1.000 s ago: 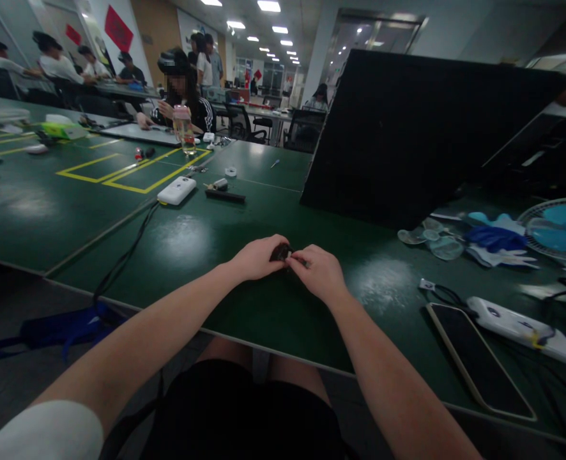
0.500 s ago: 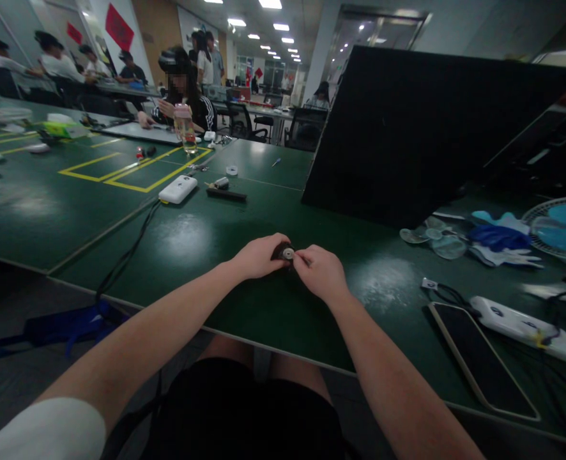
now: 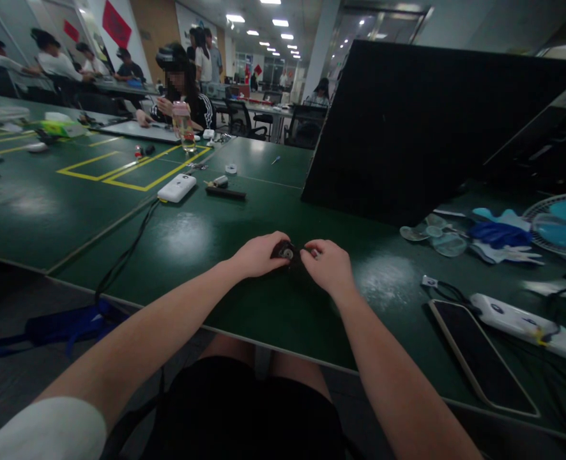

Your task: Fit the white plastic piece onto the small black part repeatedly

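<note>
My left hand (image 3: 262, 254) is closed around a small dark part (image 3: 283, 246) with a round, silvery disc on the side facing me. The part is held just above the green table, close to its front edge. Just to its right is my right hand (image 3: 328, 263), with thumb and fingers curled together and a narrow gap between them and the disc. Something small and pale shows between those fingers, too small to name.
A phone (image 3: 484, 358) and a white power bank (image 3: 527, 324) with cables lie at right. Behind them are gloves (image 3: 501, 236), clear fan blades (image 3: 439, 235) and a fan (image 3: 563, 220). A large black panel (image 3: 417, 134) rises beyond. Another person (image 3: 182, 96) sits across the table.
My right hand has drawn back a little to the right, off the disc's edge, and its fingers have curled more. My left hand keeps its hold on the dark part.
</note>
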`<state>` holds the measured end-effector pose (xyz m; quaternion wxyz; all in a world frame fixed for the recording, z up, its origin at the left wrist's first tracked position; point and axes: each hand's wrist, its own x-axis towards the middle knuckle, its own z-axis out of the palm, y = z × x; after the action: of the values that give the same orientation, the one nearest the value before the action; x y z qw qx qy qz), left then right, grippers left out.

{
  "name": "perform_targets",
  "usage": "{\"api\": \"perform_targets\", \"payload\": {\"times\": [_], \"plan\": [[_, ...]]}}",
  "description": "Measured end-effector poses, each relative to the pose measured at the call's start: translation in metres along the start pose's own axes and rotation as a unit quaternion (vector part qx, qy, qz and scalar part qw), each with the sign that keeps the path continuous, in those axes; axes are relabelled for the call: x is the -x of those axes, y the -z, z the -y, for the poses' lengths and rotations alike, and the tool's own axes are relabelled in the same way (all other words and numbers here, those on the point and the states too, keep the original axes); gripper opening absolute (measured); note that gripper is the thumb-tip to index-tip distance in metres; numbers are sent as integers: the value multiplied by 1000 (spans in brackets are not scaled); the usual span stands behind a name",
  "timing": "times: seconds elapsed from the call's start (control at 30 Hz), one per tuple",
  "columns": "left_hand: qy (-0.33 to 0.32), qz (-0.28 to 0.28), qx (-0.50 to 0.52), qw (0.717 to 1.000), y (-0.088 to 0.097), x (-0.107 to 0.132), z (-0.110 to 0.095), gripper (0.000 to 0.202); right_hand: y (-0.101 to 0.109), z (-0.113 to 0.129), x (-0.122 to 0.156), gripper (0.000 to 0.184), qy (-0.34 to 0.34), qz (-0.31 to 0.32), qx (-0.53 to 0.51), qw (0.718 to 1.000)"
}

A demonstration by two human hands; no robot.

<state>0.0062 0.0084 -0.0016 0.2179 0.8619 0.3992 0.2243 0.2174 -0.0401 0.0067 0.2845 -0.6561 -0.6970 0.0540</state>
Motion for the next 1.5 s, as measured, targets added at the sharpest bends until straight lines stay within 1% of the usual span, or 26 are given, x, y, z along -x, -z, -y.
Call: {"api": "perform_targets", "payload": {"times": [0.07,0.13,0.2,0.27,0.33,0.4,0.47,0.6,0.67,0.73,0.83,0.9,1.0,1.1,1.23,1.3,1.33,1.43,1.47,1.5], "plan": [[19,-18,-12,1000,0,0,1,46,1,-7,-2,33,-17,25,-11,999],[46,-40,-27,998,0,-1,2,46,1,-12,-3,46,-18,52,-38,998],[65,-56,-36,996,1,-1,3,47,0,-13,-2,51,-14,72,-82,994],[70,-60,-38,995,1,-1,3,47,0,-12,-1,45,-8,79,-122,989],[68,-60,-37,995,1,-1,3,47,-1,-9,1,33,5,85,-134,987],[65,-58,-37,996,1,-1,3,47,1,-6,2,24,22,99,-114,988],[65,-56,-39,996,1,-1,3,46,3,-5,3,24,36,102,-79,991],[76,-67,-46,994,2,-1,3,45,5,-4,3,38,71,67,-32,995],[88,-75,-52,992,3,-1,3,46,3,-3,2,45,94,73,-11,993],[104,-85,-61,989,4,-1,4,46,-3,-2,1,49,113,90,17,989],[121,-102,-75,984,6,-1,6,45,-11,1,-2,43,131,108,50,984],[129,-107,-78,983,5,-1,7,45,-14,2,-3,36,137,105,68,983],[123,-100,-62,985,4,-2,8,46,-12,0,-4,28,120,101,89,984],[98,-90,-44,990,2,-2,7,47,-6,-4,-3,25,94,106,117,983],[78,-61,-28,995,1,-1,4,47,0,-12,0,21,84,80,197,974],[74,-52,-25,996,2,-1,3,47,2,-14,0,17,91,46,209,973],[70,-52,-25,996,2,-1,3,47,4,-15,1,17,90,19,202,975],[57,-57,-20,997,2,0,4,48,10,-12,1,24,52,-83,128,987],[54,-57,-18,997,2,0,4,49,13,-10,1,27,36,-103,82,991],[52,-56,-15,997,1,0,5,48,15,-7,1,29,22,-108,26,994]]}}
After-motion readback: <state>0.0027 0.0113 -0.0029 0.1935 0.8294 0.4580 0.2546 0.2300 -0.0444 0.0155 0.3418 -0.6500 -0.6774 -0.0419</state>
